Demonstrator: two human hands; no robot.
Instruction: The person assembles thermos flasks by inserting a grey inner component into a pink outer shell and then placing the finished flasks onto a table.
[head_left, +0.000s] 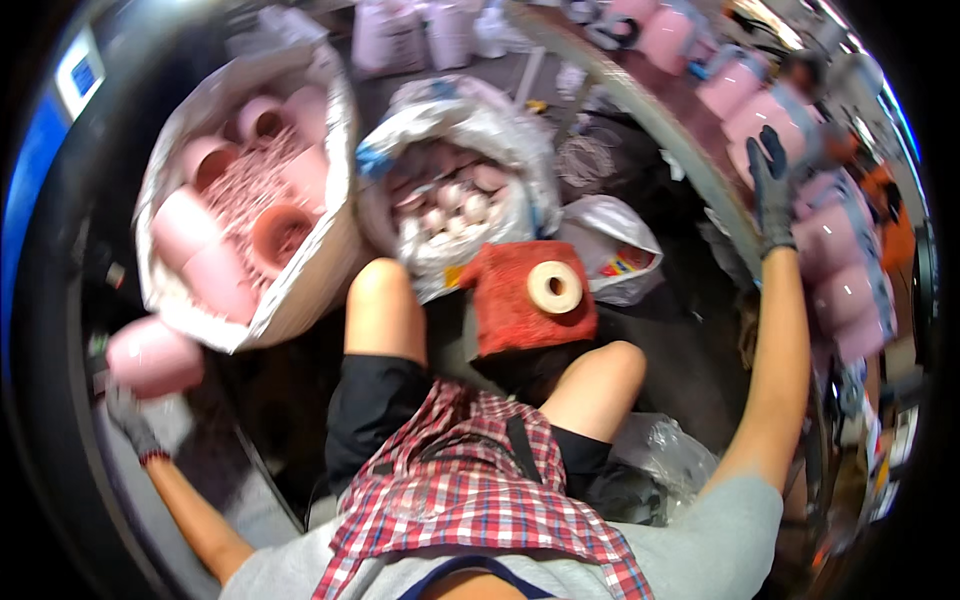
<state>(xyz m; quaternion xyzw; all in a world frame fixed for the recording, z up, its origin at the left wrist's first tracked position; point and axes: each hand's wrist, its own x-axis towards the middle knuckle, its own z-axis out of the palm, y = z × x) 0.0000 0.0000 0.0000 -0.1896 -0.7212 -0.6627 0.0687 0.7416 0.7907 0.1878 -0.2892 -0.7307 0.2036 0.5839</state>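
Note:
My left hand [131, 421], in a grey glove, is at the far left, its fingers closed around the near end of a glossy pink pot [155, 357]. Part of its grip is hidden by the pot. Out to the right, my right hand [771, 195] wears a dark grey glove and reaches forward with its fingers stretched out and apart. Nothing shows in it. It is beside a row of pink pots [765, 125] with grey bands. Between my knees a red cloth-covered block [510, 325] bears a cream-coloured ring-shaped roll [540, 289].
A large white sack [340, 150] holds pink pots and pink shreds. Next to it, a second white bag [530, 150] contains small pink and whitish pieces. A smaller plastic bag [630, 235] lies to its right. A long bench edge [640, 110] slants along the right side.

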